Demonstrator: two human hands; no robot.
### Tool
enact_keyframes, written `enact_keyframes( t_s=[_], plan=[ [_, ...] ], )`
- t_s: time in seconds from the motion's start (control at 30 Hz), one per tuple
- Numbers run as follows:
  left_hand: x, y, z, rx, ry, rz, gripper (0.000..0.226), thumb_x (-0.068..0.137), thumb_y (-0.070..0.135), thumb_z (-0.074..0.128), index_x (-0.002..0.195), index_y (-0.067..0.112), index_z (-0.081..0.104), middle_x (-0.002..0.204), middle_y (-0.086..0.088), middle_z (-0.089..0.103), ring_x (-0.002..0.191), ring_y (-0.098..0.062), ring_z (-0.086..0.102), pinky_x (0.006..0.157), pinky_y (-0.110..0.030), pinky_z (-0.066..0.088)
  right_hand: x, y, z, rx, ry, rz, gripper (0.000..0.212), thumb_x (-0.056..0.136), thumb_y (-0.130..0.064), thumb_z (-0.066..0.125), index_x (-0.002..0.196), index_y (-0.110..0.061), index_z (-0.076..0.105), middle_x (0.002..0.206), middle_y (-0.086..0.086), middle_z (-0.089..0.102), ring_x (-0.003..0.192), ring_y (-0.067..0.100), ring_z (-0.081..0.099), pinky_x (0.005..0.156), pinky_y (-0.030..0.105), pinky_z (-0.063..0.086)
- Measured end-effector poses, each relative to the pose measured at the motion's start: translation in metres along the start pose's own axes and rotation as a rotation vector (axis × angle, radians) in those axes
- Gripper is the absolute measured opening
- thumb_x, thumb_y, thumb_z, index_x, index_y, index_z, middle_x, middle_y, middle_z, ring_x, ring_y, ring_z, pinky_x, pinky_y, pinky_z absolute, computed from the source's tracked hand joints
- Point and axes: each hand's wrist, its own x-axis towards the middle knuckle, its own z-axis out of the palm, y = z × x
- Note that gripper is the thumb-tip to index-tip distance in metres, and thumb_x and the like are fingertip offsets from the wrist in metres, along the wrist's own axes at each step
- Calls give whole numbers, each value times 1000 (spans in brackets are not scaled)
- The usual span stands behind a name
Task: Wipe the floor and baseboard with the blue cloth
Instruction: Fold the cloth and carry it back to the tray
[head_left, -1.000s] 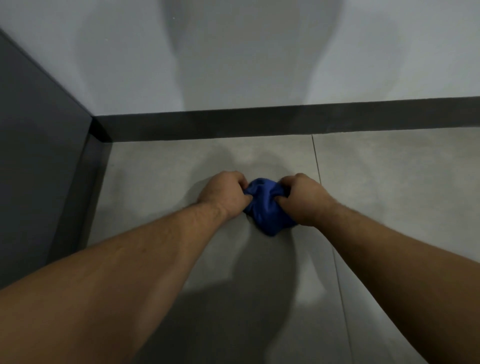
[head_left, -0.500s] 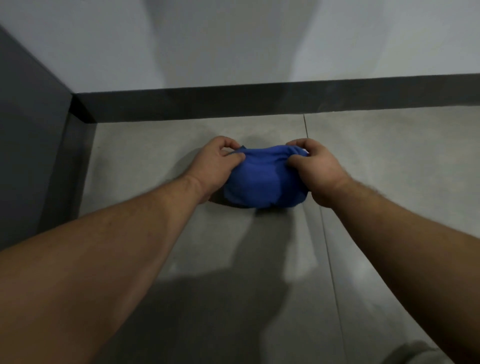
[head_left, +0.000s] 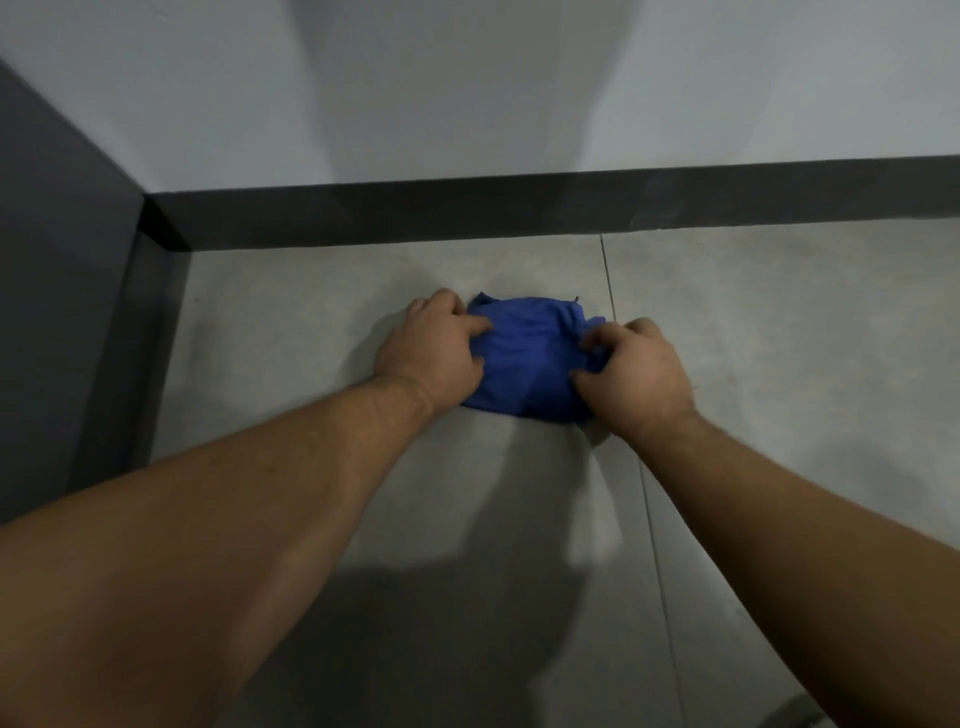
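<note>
blue cloth (head_left: 524, 364): lying on the floor (head_left: 291, 332) between both hands' fingers
left hand (head_left: 428, 356): fingers gripping its left edge
right hand (head_left: 641, 374): fingers pinching its right edge

Ends of blue cloth (head_left: 530, 358) under left hand (head_left: 434, 356), right hand (head_left: 636, 376)

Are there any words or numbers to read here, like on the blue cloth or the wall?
None. The blue cloth, the floor, the baseboard and the wall show no words, numbers, labels or signs.
</note>
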Motion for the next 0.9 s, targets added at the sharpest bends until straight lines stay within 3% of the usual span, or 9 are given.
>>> enact_keyframes(
  t_s=[0.1,0.2,0.3,0.4,0.5,0.6,0.7,0.8,0.9],
  plan=[
    [3,7,-6,231,-112,31,44,97,32,61,141,30,58,130,-6,51,120,-29,49,101,-44,49,-1,0,1,-216,-112,-74,56,91,-43,68,145,-36,53,131,5,53,119,29,55,96,43,53],
    [2,22,-15,390,-136,37,40,98,30,59,137,22,60,132,-8,53,121,-30,50,101,-46,48,-5,-1,-5,-288,-105,-131,44,96,-39,63,139,-34,57,124,3,56,115,27,54,93,43,53],
    [1,38,-17,401,-144,-6,33,98,22,59,129,14,61,131,-10,53,119,-31,51,101,-43,48,-3,-10,-9,-399,-132,-192,40,96,-24,64,136,-29,60,124,3,56,117,26,53,93,44,54],
    [0,34,-17,258,-173,-7,21,91,14,60,111,19,62,122,-9,58,112,-30,57,97,-44,52,5,-14,-9,-378,-164,-194,38,94,-19,66,130,-27,63,126,2,55,119,26,52,99,44,53],
    [0,21,-31,-10,-118,-26,14,87,11,60,91,24,56,102,-6,66,93,-28,62,81,-42,54,13,-10,-22,-155,-117,-150,20,96,-22,63,115,-22,71,121,4,59,113,26,57,98,40,53],
    [1,15,-60,-239,-6,-47,14,87,13,66,93,23,60,93,-3,66,87,-23,62,74,-34,51,24,-24,-55,189,-40,-81,5,95,-23,65,93,-24,69,112,-6,62,98,16,60,83,29,49],
    [-1,21,-105,-573,145,-188,18,85,14,71,98,24,65,89,3,67,82,-14,62,70,-23,48,27,-54,-102,541,-51,-30,7,94,-23,65,91,-29,65,111,-13,64,93,7,61,80,23,47],
    [-17,44,-165,-819,254,-289,18,87,12,72,103,19,69,95,1,71,86,-13,65,76,-24,51,11,-97,-161,821,-76,-2,12,94,-13,62,87,-23,60,83,-1,63,74,14,57,73,34,50],
    [-47,77,-239,-1003,316,-362,16,93,14,71,109,14,69,105,-8,72,95,-21,68,85,-33,56,-14,-152,-235,927,-84,26,12,97,-13,60,87,-21,57,80,3,59,76,18,53,73,36,46]
  ],
)
